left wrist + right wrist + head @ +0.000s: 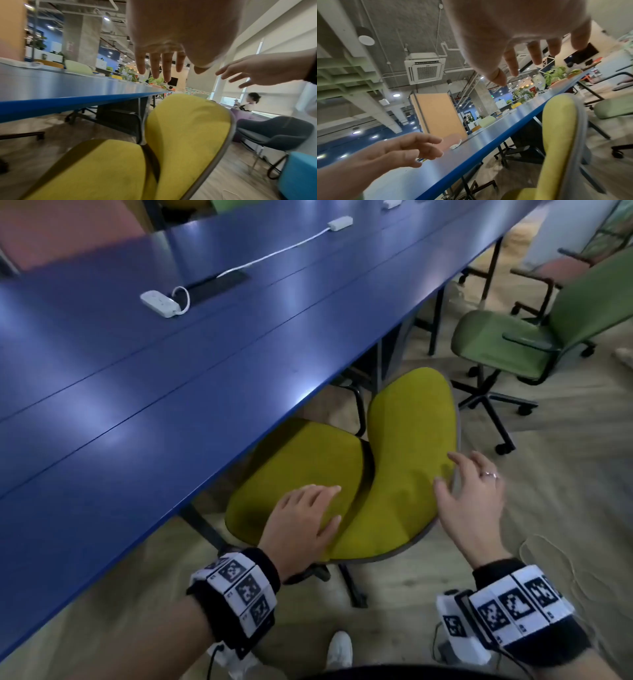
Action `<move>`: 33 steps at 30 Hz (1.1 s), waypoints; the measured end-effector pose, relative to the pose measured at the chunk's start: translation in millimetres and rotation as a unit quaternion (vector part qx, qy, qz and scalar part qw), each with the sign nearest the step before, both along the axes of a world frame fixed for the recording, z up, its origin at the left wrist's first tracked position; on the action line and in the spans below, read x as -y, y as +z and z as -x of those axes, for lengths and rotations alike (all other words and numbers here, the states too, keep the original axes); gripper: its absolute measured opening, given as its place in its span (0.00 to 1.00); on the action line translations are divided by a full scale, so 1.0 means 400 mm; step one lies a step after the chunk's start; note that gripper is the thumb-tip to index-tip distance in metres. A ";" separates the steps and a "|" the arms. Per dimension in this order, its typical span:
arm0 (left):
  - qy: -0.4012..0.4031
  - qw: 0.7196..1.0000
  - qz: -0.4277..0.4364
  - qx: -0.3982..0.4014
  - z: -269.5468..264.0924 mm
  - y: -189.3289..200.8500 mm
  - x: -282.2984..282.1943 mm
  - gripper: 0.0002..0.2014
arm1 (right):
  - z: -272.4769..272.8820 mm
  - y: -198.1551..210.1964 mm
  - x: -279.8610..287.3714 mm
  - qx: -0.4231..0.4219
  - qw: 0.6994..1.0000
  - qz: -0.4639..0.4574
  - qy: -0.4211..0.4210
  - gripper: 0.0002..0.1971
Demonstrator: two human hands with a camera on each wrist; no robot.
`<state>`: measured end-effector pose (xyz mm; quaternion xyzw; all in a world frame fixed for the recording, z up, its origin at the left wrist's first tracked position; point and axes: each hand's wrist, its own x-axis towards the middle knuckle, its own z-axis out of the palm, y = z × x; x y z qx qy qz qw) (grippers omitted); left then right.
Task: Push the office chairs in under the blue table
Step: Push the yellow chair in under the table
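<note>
A yellow office chair point(301, 474) stands at the long blue table point(171, 364), its seat partly under the table's edge. Its backrest point(407, 460) faces along the table rather than away from it. My left hand point(308, 515) is open with fingers straight, over the seat's near edge where it meets the backrest. My right hand point(466, 491) is open with fingers spread at the backrest's grey rim. In the left wrist view the left hand's fingers point(167, 67) hang clear above the backrest point(187, 128). A green office chair point(513, 344) stands off from the table on the right.
A white power strip point(159, 302) and a cable with an adapter point(339, 222) lie on the table. A pink chair point(555, 268) stands behind the green one. The yellow chair's black base point(349, 583) is by my white shoe point(339, 648). The floor is wood.
</note>
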<state>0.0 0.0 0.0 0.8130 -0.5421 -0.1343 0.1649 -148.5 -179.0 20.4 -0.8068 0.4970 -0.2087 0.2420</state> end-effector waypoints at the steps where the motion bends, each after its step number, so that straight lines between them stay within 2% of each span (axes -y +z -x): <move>1: -0.012 1.000 0.004 0.004 0.014 -0.001 0.019 0.27 | 0.008 -0.007 0.014 0.016 1.000 -0.024 0.000 0.23; 4: -0.037 0.999 0.009 0.016 0.056 -0.002 0.073 0.25 | 0.029 -0.025 0.051 0.033 0.994 -0.098 0.025 0.31; 7: -0.059 0.997 0.020 0.037 0.088 -0.014 0.123 0.26 | 0.039 -0.048 0.081 0.021 0.990 -0.138 0.033 0.33; 13: -0.091 0.995 -0.046 0.020 0.118 -0.044 0.197 0.30 | 0.018 -0.091 0.137 0.005 0.982 -0.187 0.032 0.29; 16: -0.103 0.993 -0.053 0.024 0.127 -0.064 0.228 0.35 | 0.003 -0.109 0.168 0.016 0.979 -0.203 0.015 0.20; 18: -0.125 0.988 -0.094 0.002 0.129 -0.074 0.248 0.36 | -0.005 -0.114 0.188 0.025 0.975 -0.222 0.004 0.14; 21: -0.135 0.983 -0.125 0.008 0.139 -0.086 0.274 0.38 | -0.009 -0.122 0.204 0.018 0.967 -0.253 -0.007 0.14; 25: -0.142 0.976 -0.163 -0.016 0.150 -0.096 0.305 0.42 | -0.019 -0.134 0.197 0.033 0.962 -0.272 -0.019 0.18; 30: -0.148 0.962 -0.213 -0.083 0.130 -0.073 0.310 0.44 | -0.035 -0.132 0.161 0.044 0.962 -0.267 -0.027 0.09; 33: -0.165 0.954 -0.231 -0.094 0.105 -0.062 0.304 0.45 | -0.047 -0.138 0.144 0.048 0.962 -0.267 -0.033 0.10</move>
